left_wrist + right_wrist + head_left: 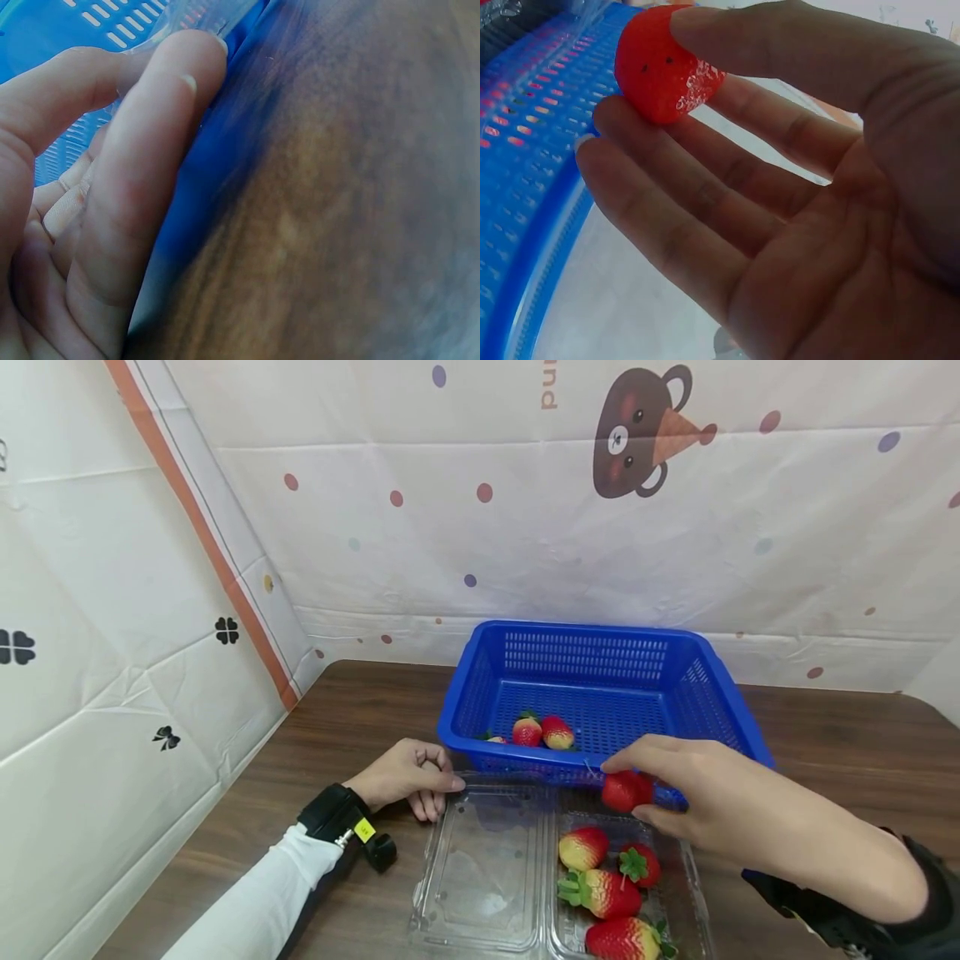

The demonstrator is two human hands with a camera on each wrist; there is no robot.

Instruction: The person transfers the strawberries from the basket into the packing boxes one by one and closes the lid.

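My right hand [701, 781] holds a red strawberry [624, 791] over the near rim of the blue basket [585, 628]. In the right wrist view that strawberry [649, 64] sits between the thumb and fingertips. At the upper left corner of a clear plastic clamshell box [491, 877], my left hand [416, 777] pinches the edge of the lid. The left wrist view shows thumb and finger on the clear plastic [176, 22]. The box lies opened flat; several strawberries [611, 893] are in its right half. Three strawberries [527, 732] show in the basket's near left part.
The basket stands behind the box on a brown wooden table [360, 710]. A white printed cloth [420, 543] hangs behind the table and along its left side. A black wrist camera [381, 852] sits below the left hand.
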